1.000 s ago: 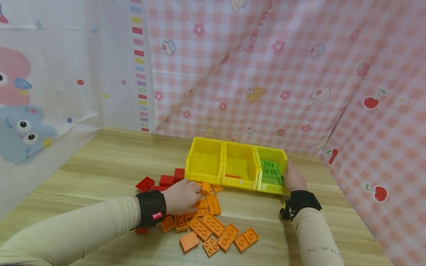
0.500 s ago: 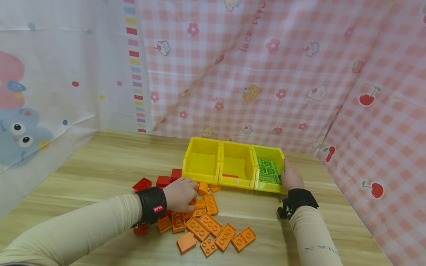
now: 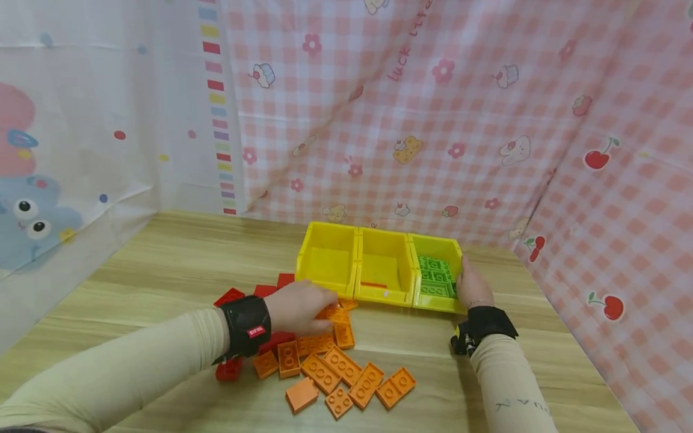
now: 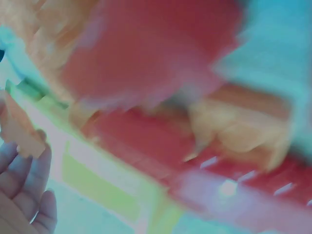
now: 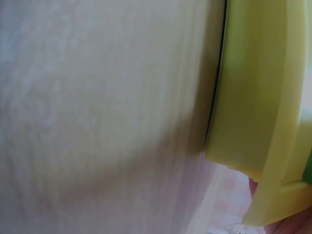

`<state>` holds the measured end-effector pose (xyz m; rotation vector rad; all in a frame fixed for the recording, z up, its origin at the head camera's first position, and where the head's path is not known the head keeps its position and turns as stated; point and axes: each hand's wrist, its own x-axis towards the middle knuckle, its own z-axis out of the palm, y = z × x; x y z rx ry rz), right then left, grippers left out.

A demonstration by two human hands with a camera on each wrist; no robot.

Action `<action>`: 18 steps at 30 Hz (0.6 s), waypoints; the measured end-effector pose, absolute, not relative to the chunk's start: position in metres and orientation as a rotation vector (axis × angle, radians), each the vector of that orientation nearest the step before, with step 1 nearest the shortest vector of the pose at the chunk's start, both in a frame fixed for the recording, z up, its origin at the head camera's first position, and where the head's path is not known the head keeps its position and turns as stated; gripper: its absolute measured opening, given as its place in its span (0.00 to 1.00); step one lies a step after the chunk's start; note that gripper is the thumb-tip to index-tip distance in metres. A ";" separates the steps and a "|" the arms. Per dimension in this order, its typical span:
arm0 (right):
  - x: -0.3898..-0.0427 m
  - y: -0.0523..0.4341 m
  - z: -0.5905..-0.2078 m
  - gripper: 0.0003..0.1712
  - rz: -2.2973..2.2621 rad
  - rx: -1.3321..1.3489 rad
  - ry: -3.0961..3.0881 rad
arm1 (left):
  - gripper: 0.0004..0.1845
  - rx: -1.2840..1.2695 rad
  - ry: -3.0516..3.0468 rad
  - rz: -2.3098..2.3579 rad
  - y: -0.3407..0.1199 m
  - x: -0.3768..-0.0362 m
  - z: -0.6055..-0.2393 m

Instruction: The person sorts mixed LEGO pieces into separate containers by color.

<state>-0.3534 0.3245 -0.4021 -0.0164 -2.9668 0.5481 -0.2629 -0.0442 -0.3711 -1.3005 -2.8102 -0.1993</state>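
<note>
My left hand [image 3: 303,307] is over the orange bricks just in front of the yellow bins. In the left wrist view its fingers pinch an orange toy brick [image 4: 22,129]. Loose orange bricks [image 3: 341,364] lie studs up or hollow side up to the front, and red bricks [image 3: 230,368] sit around and partly under the wrist. At the right end of the row my right hand [image 3: 475,288] grips the side wall of the right yellow bin [image 3: 440,304], which has green bricks [image 3: 435,276] inside.
Two more yellow bins stand joined to its left: a left bin [image 3: 326,264] and a middle bin [image 3: 385,267] with a thin red strip showing near its front. Patterned cloth [image 3: 346,108] hangs behind and at both sides of the wooden table [image 3: 162,270].
My left hand has shifted slightly right and lifted from among the orange bricks, now with an orange brick in its fingers. The right hand has stayed at the bin.
</note>
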 end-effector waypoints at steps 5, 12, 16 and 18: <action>-0.352 0.331 -0.399 0.30 0.536 -0.021 -2.959 | 0.22 -1.312 -2.636 -0.099 -0.003 -0.283 -0.348; -0.352 0.329 -0.401 0.29 0.556 -0.038 -2.940 | 0.08 -1.171 -2.540 0.090 0.053 -0.326 -0.346; -0.353 0.325 -0.403 0.30 0.570 -0.049 -2.947 | 0.06 -1.052 -2.640 0.186 0.067 -0.346 -0.356; -0.354 0.324 -0.402 0.29 0.583 -0.052 -2.939 | 0.06 -0.997 -2.687 0.225 0.070 -0.354 -0.362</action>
